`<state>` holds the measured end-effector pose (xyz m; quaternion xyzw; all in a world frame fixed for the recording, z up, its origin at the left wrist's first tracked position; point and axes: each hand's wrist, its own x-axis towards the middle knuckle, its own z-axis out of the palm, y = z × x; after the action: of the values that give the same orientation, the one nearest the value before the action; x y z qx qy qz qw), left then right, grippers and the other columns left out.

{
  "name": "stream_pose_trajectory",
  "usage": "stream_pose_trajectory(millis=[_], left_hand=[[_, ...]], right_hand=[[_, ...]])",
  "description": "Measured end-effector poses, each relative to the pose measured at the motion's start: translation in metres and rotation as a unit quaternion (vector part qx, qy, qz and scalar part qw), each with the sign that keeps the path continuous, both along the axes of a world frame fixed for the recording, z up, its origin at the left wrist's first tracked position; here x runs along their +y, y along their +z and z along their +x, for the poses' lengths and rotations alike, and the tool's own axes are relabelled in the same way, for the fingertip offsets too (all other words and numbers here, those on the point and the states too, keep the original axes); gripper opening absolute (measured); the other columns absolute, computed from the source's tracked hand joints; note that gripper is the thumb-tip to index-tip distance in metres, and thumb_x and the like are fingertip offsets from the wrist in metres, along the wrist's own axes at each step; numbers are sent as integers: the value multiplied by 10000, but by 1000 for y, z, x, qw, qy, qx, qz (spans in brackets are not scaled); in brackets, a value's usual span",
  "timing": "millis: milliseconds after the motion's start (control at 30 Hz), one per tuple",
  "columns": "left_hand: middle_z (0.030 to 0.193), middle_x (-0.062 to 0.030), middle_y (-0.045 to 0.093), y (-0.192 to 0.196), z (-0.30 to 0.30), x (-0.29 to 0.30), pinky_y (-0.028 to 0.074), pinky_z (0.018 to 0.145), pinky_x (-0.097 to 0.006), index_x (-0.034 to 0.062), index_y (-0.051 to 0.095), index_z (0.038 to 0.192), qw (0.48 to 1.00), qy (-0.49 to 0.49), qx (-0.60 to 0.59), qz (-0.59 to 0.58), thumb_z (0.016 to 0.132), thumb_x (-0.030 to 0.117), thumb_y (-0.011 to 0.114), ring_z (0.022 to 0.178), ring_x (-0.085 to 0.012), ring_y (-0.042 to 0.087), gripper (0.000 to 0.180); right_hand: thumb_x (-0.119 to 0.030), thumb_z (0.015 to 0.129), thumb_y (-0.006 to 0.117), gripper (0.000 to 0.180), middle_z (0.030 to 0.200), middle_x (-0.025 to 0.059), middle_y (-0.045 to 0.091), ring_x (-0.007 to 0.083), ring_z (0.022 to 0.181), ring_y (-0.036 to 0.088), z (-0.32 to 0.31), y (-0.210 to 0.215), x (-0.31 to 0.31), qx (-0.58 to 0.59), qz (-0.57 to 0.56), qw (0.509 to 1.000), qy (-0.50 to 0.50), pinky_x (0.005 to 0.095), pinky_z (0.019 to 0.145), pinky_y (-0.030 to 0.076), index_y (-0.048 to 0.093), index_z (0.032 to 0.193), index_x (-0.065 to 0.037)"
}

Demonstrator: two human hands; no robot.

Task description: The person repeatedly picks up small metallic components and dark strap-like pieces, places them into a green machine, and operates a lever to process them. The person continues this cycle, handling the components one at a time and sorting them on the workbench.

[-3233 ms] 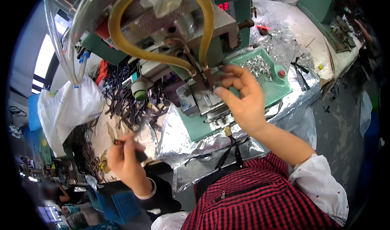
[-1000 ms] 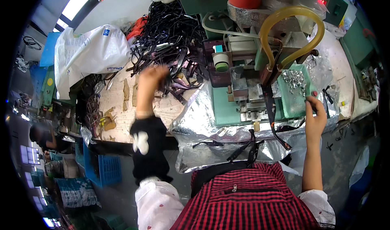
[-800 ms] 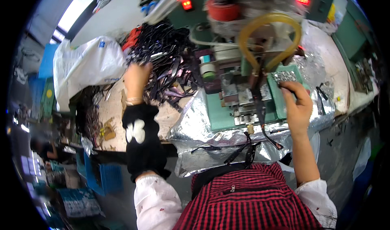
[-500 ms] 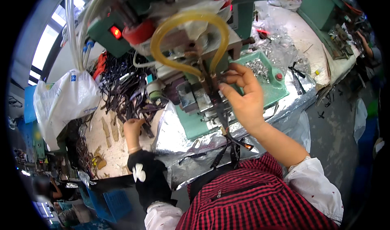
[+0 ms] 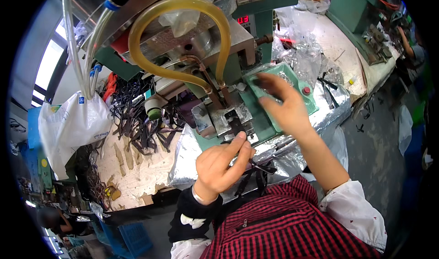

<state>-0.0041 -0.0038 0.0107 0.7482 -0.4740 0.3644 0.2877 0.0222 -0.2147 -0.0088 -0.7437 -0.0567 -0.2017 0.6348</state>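
The left hand [image 5: 224, 165] pinches a black strap [image 5: 249, 167] before the press [image 5: 219, 117]; the right hand [image 5: 283, 108], fingers spread, apparently touches the green tray [image 5: 311, 101].

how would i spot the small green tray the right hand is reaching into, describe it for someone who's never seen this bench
Start at the green press machine with the looping yellow hose. Just right of its metal die block, on the foil-covered bench edge, sits the green tray under the right hand. It is the only shallow light-green tray there, with a red button on its near right corner.
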Motion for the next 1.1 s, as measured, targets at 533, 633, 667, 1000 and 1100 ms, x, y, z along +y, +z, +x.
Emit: stream_pose_trajectory(millis=[533, 633, 667, 1000, 1100], left_hand=[[1043, -172, 746, -15, -5, 4, 533, 553, -273, -2, 724, 1007, 998, 8, 45, -34, 683, -5, 800, 699, -219, 705, 333], [1064, -162, 745, -17, -30, 14, 547, 618, -277, 8, 711, 1065, 986, 26, 147, -72, 697, -7, 798, 774, -236, 715, 378], [1082, -163, 742, -27, -35, 23, 548, 632, -278, 12, 706, 1083, 987, 36, 134, -84, 707, -10, 794, 795, -242, 716, 387], [1259, -226, 520, -74, 85, 89, 457, 1003, -412, -31, 444, 1384, 907, 319, 246, -121, 677, 198, 892, 1160, -374, 537, 869], [1368, -281, 463, -79, 107, 88, 396, 1093, -450, -39, 298, 1481, 896, 322, 305, -39, 593, 220, 929, 1284, -451, 450, 1120]], right_hand=[[-155, 745, 776, 180, 955, 94, 624, 317, 1018, 595, -4, -64, -47, 51, -393, 891, -222, 424, 872, 491, 709, 893, -78], [-141, 763, 764, 168, 907, 93, 641, 311, 944, 621, 5, -75, -43, 34, -434, 871, -227, 423, 846, 498, 701, 901, -68], [-128, 778, 756, 154, 899, 95, 656, 301, 914, 640, 3, -73, -44, 33, -435, 873, -218, 411, 827, 507, 696, 902, -60], [-29, 926, 649, 166, 989, 84, 711, 174, 911, 660, 11, -56, -27, -23, -220, 963, -152, 280, 836, 501, 709, 1081, -19], [-38, 935, 647, 161, 1019, 86, 712, 164, 923, 653, 9, -64, -32, -4, -214, 963, -163, 278, 848, 495, 709, 1081, -12]])
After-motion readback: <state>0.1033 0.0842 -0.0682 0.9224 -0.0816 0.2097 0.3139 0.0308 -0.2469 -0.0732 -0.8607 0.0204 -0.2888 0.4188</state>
